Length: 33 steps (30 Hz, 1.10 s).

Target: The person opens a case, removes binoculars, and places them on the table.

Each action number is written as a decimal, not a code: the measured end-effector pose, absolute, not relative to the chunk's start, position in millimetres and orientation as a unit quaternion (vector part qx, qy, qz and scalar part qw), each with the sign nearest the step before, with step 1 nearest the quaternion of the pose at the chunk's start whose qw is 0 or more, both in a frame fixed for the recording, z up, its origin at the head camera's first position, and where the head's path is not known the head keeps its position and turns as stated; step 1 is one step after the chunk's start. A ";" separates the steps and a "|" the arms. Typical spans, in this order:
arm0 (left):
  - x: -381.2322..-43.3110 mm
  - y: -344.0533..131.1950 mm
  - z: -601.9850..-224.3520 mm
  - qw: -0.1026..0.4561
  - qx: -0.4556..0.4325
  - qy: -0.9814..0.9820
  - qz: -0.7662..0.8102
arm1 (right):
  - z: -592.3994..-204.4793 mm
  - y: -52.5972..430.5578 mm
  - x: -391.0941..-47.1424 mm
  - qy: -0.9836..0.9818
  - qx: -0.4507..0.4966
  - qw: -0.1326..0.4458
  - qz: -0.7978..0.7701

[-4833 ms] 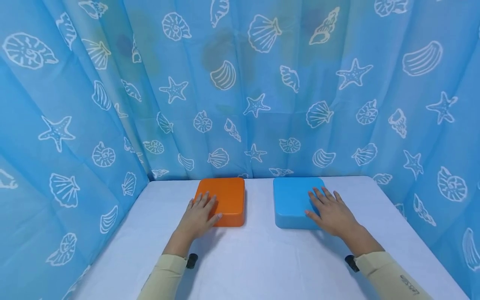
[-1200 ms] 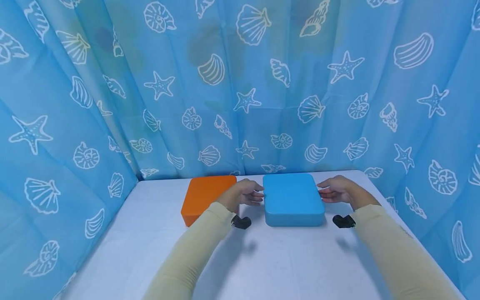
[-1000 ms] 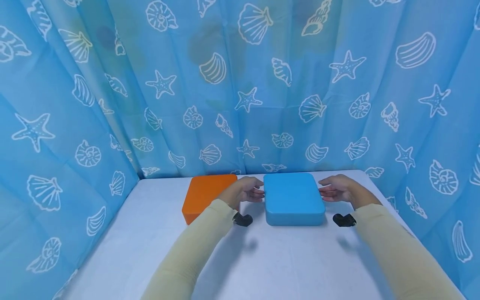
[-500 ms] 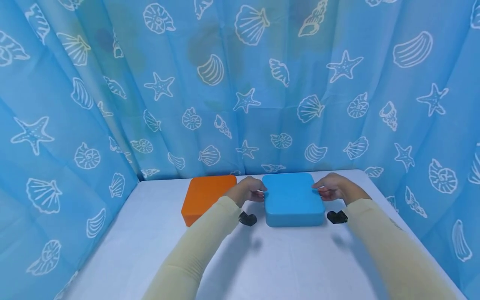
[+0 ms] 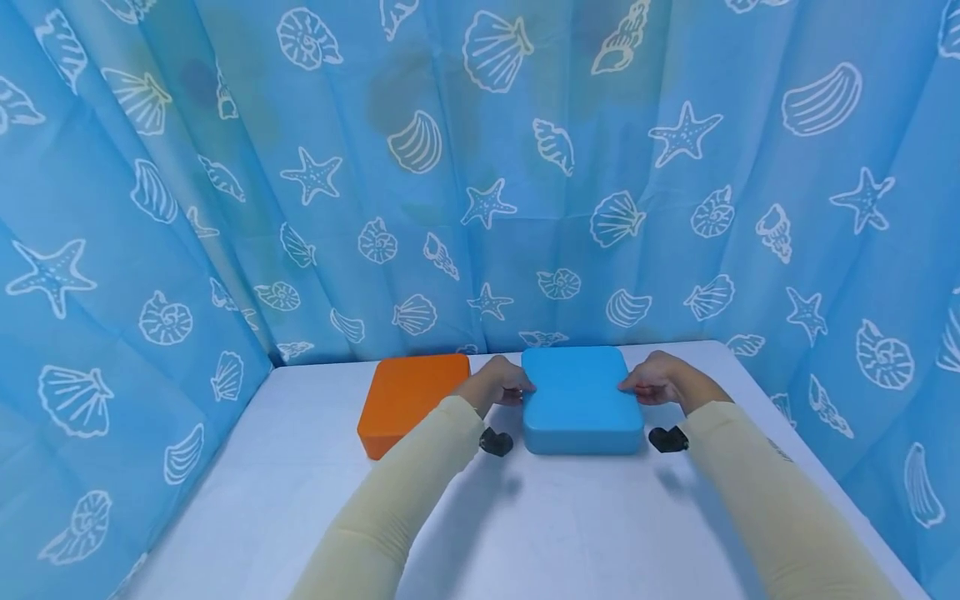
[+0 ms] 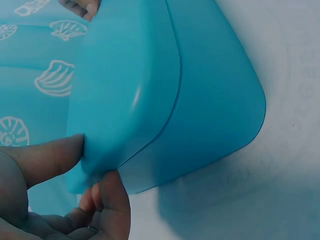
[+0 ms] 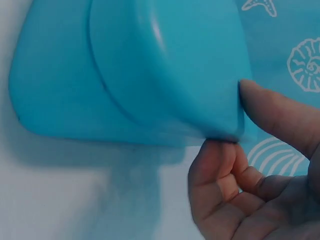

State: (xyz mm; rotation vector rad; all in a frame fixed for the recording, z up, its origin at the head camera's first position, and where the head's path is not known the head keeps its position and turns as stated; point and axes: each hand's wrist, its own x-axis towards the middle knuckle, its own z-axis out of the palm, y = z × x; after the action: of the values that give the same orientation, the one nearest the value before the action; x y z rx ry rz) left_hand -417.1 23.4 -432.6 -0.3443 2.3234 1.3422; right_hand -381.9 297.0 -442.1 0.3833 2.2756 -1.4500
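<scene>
A square blue box with rounded corners lies on the table, a thin seam marking off its lid. On its left side my left hand pinches the lid, thumb on top and curled fingers at the rim. My right hand grips the opposite side the same way; in the right wrist view its thumb presses the lid's top edge. The lid looks seated on the box, and what is inside is hidden. Left of it sits an orange box, partly covered by my left arm.
A white cloth covers the table. Blue curtains with white shell and starfish prints stand close behind the boxes and along both sides. Both forearms wear pale sleeves, with a small black device under each wrist.
My hands first lay flat, one on each box. Both then came to the blue box's sides, and the thumbs have now closed down onto the lid. Both boxes stay in place.
</scene>
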 end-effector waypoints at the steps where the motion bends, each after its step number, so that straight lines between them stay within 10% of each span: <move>1: -417.6 23.9 -433.2 0.218 -0.126 0.839 0.483 | -442.3 297.8 -382.1 0.821 0.134 0.207 -0.514; 33: -426.2 20.3 -423.6 0.276 -0.121 0.831 0.468 | -439.0 292.2 -392.5 0.809 0.136 0.197 -0.537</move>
State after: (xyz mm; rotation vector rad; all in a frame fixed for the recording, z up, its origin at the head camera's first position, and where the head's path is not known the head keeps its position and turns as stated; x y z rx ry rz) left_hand -426.2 20.3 -423.6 -0.3255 2.2315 1.2571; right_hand -392.5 292.2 -439.0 0.3809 2.2645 -1.5025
